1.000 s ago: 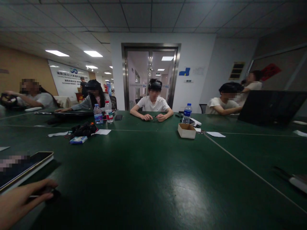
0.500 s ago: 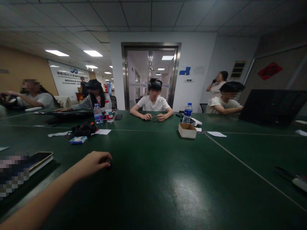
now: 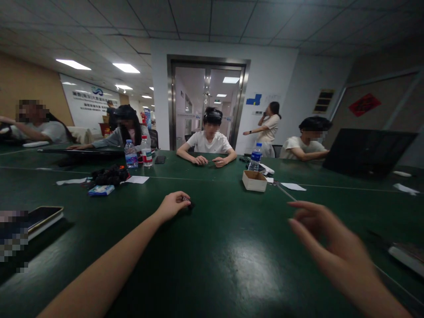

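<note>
Small dark object [image 3: 187, 201] is pinched between thumb and fingers of the left grip [image 3: 171, 206]; mostly hidden by the fingertips, so its kind cannot be told. Its place: over the middle of the green worktop [image 3: 198, 274], nearer than the cardboard box [image 3: 254, 182] and to the left of it. Whether the worktop is touched by it cannot be told.

Right grip [image 3: 338, 247]: released, thumb and forefinger parted, nothing seen held; slightly blurred, well apart from the object. Phone [image 3: 46, 216] is left lying at the far left, touched by neither grip.

Step in hand is judged to be one-handed handling of the object, with the right grip not yet engaged. If both are to be used, the gap would need to be closed by the right grip, with the left pinch kept firm; so small a piece could easily be dropped.
</note>
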A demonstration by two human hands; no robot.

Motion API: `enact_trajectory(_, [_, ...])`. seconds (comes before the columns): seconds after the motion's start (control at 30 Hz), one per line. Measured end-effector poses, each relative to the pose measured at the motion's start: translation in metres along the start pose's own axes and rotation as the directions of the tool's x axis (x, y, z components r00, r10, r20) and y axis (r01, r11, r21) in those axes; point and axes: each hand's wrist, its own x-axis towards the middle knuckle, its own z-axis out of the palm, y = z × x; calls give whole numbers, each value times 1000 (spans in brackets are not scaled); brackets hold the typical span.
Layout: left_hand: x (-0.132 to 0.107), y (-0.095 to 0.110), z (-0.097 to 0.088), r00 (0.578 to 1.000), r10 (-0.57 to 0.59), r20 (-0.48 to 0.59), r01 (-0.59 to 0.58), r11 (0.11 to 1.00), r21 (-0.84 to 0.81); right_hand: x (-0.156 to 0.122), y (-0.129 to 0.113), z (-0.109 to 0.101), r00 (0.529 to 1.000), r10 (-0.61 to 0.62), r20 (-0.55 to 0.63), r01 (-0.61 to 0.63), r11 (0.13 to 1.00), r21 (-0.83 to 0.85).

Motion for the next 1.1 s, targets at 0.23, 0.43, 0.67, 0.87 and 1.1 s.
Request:
enact_trajectory(0.23, [36, -2, 58, 976, -23, -219, -97, 848, -521, 91, -7, 169, 841, 113, 528, -350, 859, 374])
enact_trajectory(0.43, [35, -30, 56, 978, -57, -202, -66, 829, -555, 111, 1, 241, 786, 56, 615, -533, 564, 630])
enact_trajectory(0.67, [37, -38, 48, 981, -6, -192, -68, 924, -376, 102, 16, 259, 836, 103, 539, -532, 395, 749])
enact_trajectory(0.87, [30, -30, 48, 976, 34, -215, -103, 942, -318, 99, 17, 259, 851, 110, 513, -515, 361, 778])
enact_trajectory(1.1, [31, -32, 47, 988, 23, -155, -74, 941, -332, 100, 19, 260, 848, 107, 518, -520, 355, 777])
